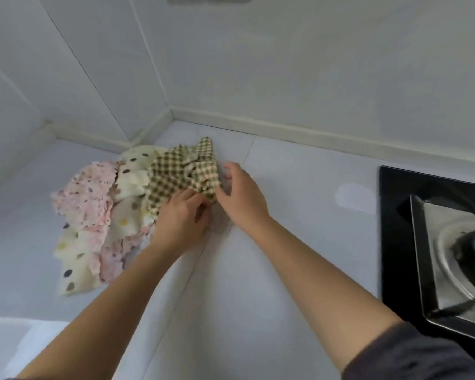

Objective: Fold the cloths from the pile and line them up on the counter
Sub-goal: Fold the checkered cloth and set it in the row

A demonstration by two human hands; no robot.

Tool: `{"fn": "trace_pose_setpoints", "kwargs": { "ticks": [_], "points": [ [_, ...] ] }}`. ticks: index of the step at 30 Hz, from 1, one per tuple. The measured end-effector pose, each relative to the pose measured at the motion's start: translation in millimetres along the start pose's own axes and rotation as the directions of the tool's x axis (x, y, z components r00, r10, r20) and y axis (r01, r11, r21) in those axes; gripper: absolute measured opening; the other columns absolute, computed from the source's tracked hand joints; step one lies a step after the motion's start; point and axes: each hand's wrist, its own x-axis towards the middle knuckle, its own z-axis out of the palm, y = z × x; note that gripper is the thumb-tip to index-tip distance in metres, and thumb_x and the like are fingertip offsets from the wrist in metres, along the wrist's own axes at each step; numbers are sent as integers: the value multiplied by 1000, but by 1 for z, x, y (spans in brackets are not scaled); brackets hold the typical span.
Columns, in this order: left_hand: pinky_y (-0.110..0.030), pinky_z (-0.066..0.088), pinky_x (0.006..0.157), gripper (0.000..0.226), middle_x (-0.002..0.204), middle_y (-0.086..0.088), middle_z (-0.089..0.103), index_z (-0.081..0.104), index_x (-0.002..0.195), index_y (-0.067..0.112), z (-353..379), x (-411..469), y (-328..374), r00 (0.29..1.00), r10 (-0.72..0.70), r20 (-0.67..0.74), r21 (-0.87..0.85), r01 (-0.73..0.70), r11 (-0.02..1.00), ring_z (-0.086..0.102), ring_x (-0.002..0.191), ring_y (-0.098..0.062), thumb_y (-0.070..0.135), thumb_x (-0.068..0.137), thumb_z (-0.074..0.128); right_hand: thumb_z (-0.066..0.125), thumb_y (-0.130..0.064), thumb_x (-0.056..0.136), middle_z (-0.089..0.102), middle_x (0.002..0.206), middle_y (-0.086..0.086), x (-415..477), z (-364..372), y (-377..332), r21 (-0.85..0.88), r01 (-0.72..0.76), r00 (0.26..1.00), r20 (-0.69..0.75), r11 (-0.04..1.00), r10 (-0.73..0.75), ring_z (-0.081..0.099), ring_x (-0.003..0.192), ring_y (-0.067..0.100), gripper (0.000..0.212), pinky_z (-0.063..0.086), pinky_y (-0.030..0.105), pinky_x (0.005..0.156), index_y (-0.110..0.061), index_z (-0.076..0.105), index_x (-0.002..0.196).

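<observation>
While the checked cloth [181,174] lies crumpled atop the pile [99,215] on the counter [285,242], the left hand [181,218] pinches its near edge at 6 o'clock and the right hand [242,193] grips its corner at 3 o'clock. Pink floral cloths [85,193] and dotted cream cloths [132,165] spread beneath it toward 8 o'clock. A black hob [395,215] sits well apart at 3 o'clock, and the white wall [285,64] runs along 12 o'clock.
</observation>
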Motion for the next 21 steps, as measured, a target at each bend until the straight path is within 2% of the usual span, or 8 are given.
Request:
{"fn": "trace_pose_setpoints", "kwargs": {
  "ticks": [3, 6, 8, 10, 11, 13, 15, 21],
  "points": [
    [-33, 40, 66, 24, 90, -1, 63, 68, 87, 15, 19, -4, -16, 992, 107, -68, 52, -104, 993, 59, 81, -24, 26, 84, 47, 55, -24, 91, 59, 90, -1, 27, 22, 8, -111, -11, 998, -68, 994, 3, 57, 84, 21, 12, 47, 38, 73, -16, 56, 101],
    [-35, 44, 66, 26, 88, -2, 61, 69, 85, 13, 29, -7, -27, 963, 192, -188, 29, -190, 981, 57, 80, -24, 24, 83, 45, 53, -18, 90, 49, 70, -2, 36, 29, 15, 44, 14, 978, -209, 999, -5, 48, 68, 17, 19, 41, 31, 63, -14, 48, 72],
    [-34, 43, 65, 22, 85, -5, 58, 71, 80, 13, 33, -8, -30, 938, 224, -264, 40, -221, 974, 54, 76, -27, 19, 79, 49, 53, -16, 92, 49, 69, -6, 31, 25, 9, 218, 63, 964, -264, 974, -3, 45, 64, 8, 21, 35, 16, 55, -17, 48, 71],
    [-33, 39, 66, 19, 81, -6, 57, 72, 77, 14, 34, -14, -30, 916, 253, -312, 100, -233, 967, 54, 75, -28, 16, 76, 53, 49, -15, 94, 48, 71, -9, 17, 15, 2, 314, 104, 946, -323, 944, 3, 45, 66, 6, 24, 36, 12, 58, -22, 45, 71],
    [-33, 37, 67, 18, 80, -6, 57, 72, 76, 15, 34, -16, -30, 910, 267, -318, 138, -234, 962, 55, 75, -29, 15, 74, 55, 47, -16, 94, 51, 75, -7, 9, 7, -1, 360, 111, 933, -359, 926, 28, 50, 72, 9, 22, 41, 14, 65, -23, 46, 73],
    [-32, 33, 69, 14, 79, -6, 59, 73, 75, 16, 32, -20, -30, 911, 273, -308, 191, -222, 956, 56, 74, -29, 14, 73, 59, 43, -19, 94, 60, 90, 2, -11, -11, -4, 458, 128, 890, -445, 880, 103, 60, 89, 19, 15, 52, 37, 82, -24, 48, 80],
    [-34, 32, 70, 9, 80, -8, 60, 74, 76, 13, 27, -29, -29, 916, 266, -301, 194, -214, 957, 57, 76, -31, 8, 74, 67, 44, -19, 94, 64, 102, 10, -45, -30, 1, 510, 140, 845, -508, 849, 167, 64, 96, 27, 13, 54, 49, 86, -23, 52, 85],
    [-36, 34, 75, 11, 94, -10, 63, 71, 87, 10, 22, -59, 16, 953, 178, -244, -3, -185, 983, 58, 90, -32, 8, 81, 62, 49, -11, 94, 59, 116, 8, -146, -32, 48, 444, -60, 822, -487, 894, 297, 62, 101, 25, 19, 55, 44, 86, -16, 48, 112]
  ]
}}
